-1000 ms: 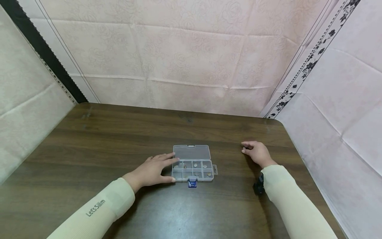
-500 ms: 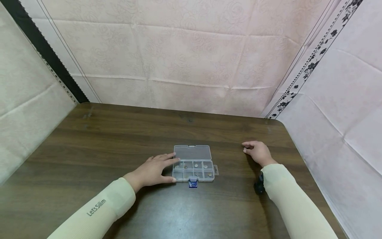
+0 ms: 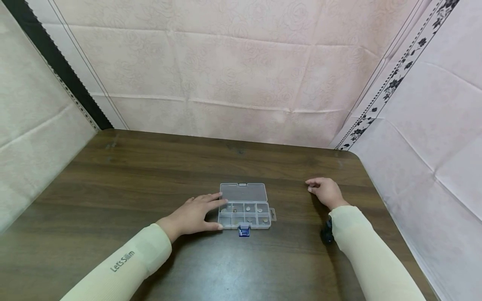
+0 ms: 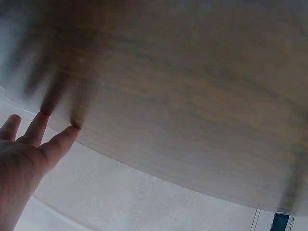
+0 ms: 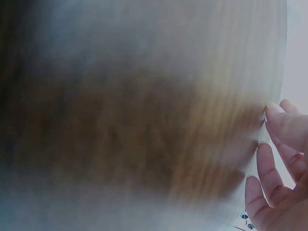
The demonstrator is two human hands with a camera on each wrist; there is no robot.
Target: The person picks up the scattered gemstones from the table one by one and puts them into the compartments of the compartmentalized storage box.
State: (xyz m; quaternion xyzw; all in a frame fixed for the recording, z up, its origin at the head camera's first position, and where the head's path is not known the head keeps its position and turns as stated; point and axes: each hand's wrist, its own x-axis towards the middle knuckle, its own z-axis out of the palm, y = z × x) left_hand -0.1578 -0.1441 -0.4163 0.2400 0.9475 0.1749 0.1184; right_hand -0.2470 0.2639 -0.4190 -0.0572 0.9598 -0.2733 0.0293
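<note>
A clear plastic compartment box lies on the brown table with its lid hinged back. Several small roundish pieces sit in its compartments, too small to identify. My left hand is spread along the box's left side, its fingertips and thumb at the edge. In the left wrist view, that hand's fingers look straight. To the right of the box, my right hand is low at the tabletop. Its thumb and index finger pinch at a tiny thing, mostly hidden by the fingertips.
The wooden table meets a pale patterned cloth at the back and white cloth on the right. A blue latch sticks out from the box's front, and a clear hanging tab from its right end.
My right thumb has drawn in slightly toward the index finger, and the tiny thing between them shows less. The left hand has stayed at the box. The whole view has shifted very slightly.
</note>
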